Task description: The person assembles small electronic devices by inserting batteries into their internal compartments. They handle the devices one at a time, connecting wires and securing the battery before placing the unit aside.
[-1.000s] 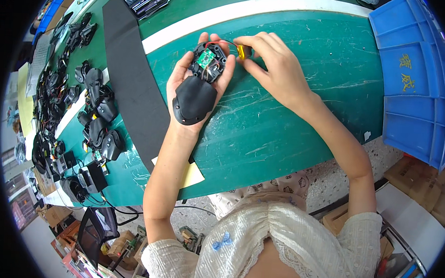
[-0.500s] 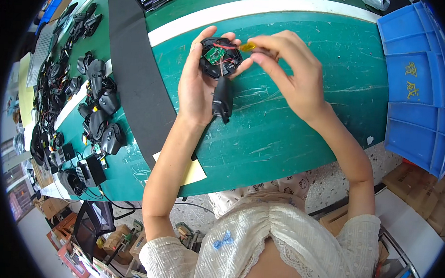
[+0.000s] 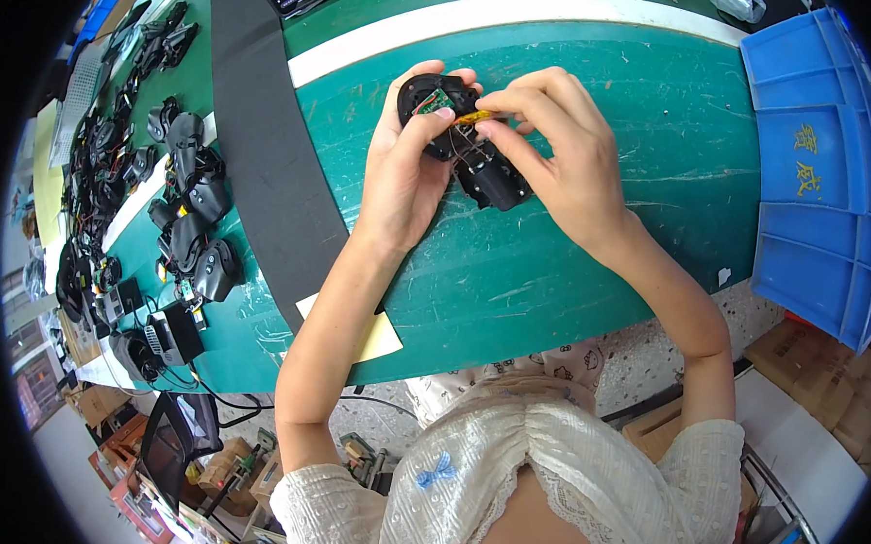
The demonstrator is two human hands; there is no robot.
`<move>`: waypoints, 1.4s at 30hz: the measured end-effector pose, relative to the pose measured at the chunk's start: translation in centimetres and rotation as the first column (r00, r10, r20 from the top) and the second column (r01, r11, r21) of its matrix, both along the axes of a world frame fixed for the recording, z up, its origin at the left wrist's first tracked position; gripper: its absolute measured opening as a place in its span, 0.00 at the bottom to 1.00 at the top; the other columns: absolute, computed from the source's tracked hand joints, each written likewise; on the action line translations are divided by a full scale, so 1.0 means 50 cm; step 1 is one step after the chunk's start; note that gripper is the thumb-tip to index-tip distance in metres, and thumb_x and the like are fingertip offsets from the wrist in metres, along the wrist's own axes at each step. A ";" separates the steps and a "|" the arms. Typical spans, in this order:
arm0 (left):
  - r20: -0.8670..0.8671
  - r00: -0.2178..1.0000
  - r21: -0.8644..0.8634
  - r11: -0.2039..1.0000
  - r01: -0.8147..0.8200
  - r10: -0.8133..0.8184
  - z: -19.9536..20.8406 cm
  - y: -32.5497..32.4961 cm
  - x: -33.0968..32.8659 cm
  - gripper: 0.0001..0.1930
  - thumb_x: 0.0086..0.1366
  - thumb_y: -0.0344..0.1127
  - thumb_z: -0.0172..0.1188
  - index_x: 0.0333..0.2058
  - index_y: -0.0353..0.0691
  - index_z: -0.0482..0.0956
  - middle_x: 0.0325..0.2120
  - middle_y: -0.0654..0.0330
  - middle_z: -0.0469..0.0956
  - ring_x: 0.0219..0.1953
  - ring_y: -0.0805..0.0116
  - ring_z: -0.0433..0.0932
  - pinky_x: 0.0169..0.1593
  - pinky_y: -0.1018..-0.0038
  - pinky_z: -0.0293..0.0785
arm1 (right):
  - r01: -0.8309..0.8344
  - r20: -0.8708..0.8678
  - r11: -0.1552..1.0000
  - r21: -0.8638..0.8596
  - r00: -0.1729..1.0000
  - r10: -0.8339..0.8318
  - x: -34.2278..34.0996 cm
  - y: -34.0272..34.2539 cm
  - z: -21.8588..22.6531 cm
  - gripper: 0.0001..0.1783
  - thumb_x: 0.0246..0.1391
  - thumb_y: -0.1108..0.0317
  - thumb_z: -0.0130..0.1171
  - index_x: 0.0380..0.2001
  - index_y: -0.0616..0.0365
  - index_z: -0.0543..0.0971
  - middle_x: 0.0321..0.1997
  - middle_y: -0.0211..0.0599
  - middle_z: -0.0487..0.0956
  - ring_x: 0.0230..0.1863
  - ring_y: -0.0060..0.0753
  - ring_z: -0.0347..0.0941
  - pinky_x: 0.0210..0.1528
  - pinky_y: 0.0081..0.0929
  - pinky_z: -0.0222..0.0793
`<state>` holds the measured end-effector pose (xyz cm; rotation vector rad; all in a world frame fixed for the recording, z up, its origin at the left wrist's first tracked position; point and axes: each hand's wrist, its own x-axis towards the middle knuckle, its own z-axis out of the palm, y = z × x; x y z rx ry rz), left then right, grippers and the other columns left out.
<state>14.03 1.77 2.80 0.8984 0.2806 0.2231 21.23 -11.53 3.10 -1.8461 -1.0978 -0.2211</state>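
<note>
My left hand (image 3: 400, 183) wraps round a rounded black plastic housing (image 3: 410, 98), its thumb bent over the open face. Inside the housing sits a small green circuit board (image 3: 437, 101), partly covered by the thumb. A second black housing part (image 3: 499, 184) hangs below on thin wires, between the two hands. The fingertips of my right hand (image 3: 572, 161) pinch a small yellow-wrapped piece (image 3: 474, 117) at the housing's right edge. It looks like a taped battery, but the fingers hide part of it.
A long black mat (image 3: 271, 138) crosses the green table (image 3: 636, 135). To its left lie many similar black housings (image 3: 201, 194) with loose wires. A blue plastic crate (image 3: 814, 172) stands on the right. Yellow paper (image 3: 381, 340) lies near the front edge.
The hanging black part has swung to the right and turned. My left thumb has come down over the housing's inside, and the yellow piece has moved slightly lower.
</note>
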 end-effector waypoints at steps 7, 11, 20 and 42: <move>0.036 0.998 -0.015 0.999 0.050 -0.050 0.005 -0.001 -0.002 0.20 0.62 0.27 0.42 0.54 0.38 0.56 0.50 0.50 0.66 0.50 0.63 0.69 0.53 0.68 0.69 | 0.065 0.008 0.998 -0.006 0.998 -0.065 0.000 -0.001 0.003 0.07 0.47 0.70 0.59 0.29 0.59 0.73 0.26 0.35 0.71 0.30 0.36 0.68 0.31 0.30 0.64; 0.062 0.996 0.093 0.994 0.065 -0.071 0.009 -0.009 0.000 0.19 0.65 0.28 0.41 0.55 0.37 0.54 0.51 0.47 0.65 0.51 0.61 0.69 0.54 0.67 0.70 | 0.088 -0.103 0.996 -0.027 0.991 -0.090 0.006 -0.001 0.001 0.07 0.49 0.70 0.58 0.28 0.59 0.72 0.23 0.35 0.73 0.27 0.35 0.68 0.30 0.31 0.64; 0.110 0.993 0.136 0.991 0.016 -0.031 -0.006 -0.009 0.000 0.18 0.67 0.28 0.42 0.54 0.37 0.54 0.52 0.48 0.65 0.52 0.61 0.68 0.54 0.67 0.69 | 0.021 -0.366 1.000 0.003 0.930 -0.018 0.008 -0.007 0.012 0.06 0.52 0.70 0.56 0.32 0.60 0.73 0.25 0.37 0.74 0.32 0.34 0.74 0.33 0.29 0.68; 0.069 0.997 0.180 0.984 0.009 -0.021 -0.004 -0.023 -0.001 0.14 0.69 0.33 0.35 0.51 0.39 0.54 0.51 0.45 0.66 0.52 0.61 0.69 0.53 0.69 0.69 | 0.079 -0.159 0.997 -0.001 0.984 -0.078 -0.012 0.008 -0.015 0.06 0.50 0.71 0.56 0.26 0.59 0.70 0.24 0.37 0.70 0.27 0.38 0.68 0.28 0.31 0.63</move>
